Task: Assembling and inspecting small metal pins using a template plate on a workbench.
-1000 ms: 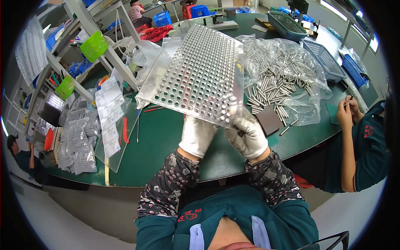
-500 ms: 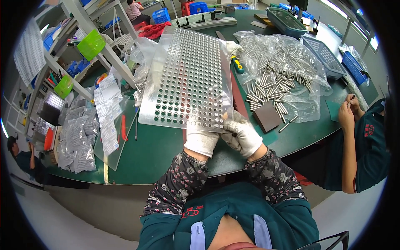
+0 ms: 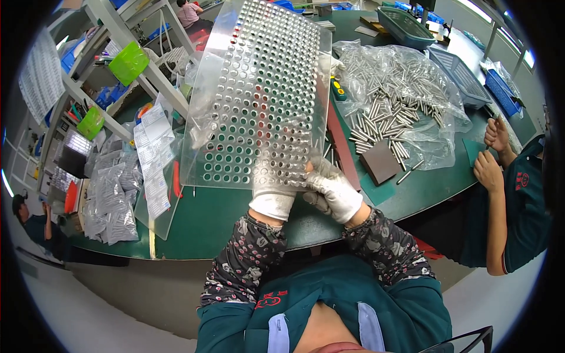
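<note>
A clear plastic plate with rows of round holes (image 3: 268, 88) is held up at a tilt over the green table. My left hand (image 3: 272, 203), in a white glove, holds its near edge from beneath; the plate partly covers those fingers. At the plate's near right corner, my gloved right hand (image 3: 336, 193) is closed, thumb and fingers on the edge. Bright metal shows in many holes; others near the lower left show green table through them. Right of the plate, metal pins (image 3: 382, 120) lie heaped on an opened plastic bag (image 3: 441, 144), beside a brown block (image 3: 379, 163).
A reddish-brown bar (image 3: 341, 141) lies between plate and pins, near a yellow-and-green tool (image 3: 338, 89). Paper slips (image 3: 153, 159) and bagged parts (image 3: 112, 200) lie left. Baskets (image 3: 456, 76) stand far right. A co-worker's hands (image 3: 491, 159) are at the right edge of the table.
The plate has been raised toward me and shifted slightly left, its far end now higher in view. Both my hands moved a little left with it. The co-worker's hands have moved apart.
</note>
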### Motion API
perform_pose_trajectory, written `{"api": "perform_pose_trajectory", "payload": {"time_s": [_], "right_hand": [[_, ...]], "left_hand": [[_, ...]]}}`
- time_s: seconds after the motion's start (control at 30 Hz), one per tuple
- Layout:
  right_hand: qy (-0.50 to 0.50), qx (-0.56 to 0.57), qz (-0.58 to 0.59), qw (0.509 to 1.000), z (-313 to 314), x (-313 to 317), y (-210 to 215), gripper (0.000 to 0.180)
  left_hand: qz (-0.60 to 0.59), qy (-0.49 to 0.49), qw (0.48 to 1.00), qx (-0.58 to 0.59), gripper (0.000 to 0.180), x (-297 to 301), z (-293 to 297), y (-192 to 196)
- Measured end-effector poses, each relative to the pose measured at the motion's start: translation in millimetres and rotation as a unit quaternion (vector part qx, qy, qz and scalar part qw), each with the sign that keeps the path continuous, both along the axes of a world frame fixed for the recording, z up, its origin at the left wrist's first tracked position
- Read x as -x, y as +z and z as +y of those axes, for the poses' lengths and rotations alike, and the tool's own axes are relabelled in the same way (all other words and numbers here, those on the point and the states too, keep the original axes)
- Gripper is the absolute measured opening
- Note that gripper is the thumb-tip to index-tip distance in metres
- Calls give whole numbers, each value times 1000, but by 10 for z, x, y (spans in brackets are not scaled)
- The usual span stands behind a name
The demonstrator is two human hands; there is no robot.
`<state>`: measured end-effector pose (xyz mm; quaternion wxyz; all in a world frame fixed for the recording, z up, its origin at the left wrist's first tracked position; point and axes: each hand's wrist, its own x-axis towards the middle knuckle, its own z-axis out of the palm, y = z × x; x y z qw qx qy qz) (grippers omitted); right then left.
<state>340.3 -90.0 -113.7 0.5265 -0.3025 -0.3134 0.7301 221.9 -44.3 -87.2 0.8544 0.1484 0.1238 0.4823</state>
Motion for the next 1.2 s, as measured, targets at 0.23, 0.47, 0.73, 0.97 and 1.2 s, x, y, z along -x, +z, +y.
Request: {"api": "perform_pose_trajectory", "payload": {"time_s": [0.23, 0.47, 0.73, 0.97, 1.2], "right_hand": [[-40, 11, 62, 997, -69, 91, 92, 11], [43, -23, 256, 966, 22, 134, -61, 12], [67, -72, 359, 928, -60, 95, -78, 22], [75, -18, 435, 897, -101, -46, -106, 30], [114, -61, 369, 920, -153, -63, -107, 24]], "left_hand": [[122, 53, 990, -44, 58, 173, 19, -68], [26, 22, 987, -156, 74, 186, -34, 23], [275, 110, 930, -216, 42, 174, 92, -64], [549, -45, 787, -278, 31, 233, 420, 274], [547, 87, 99, -827, 23, 273, 783, 155]]}}
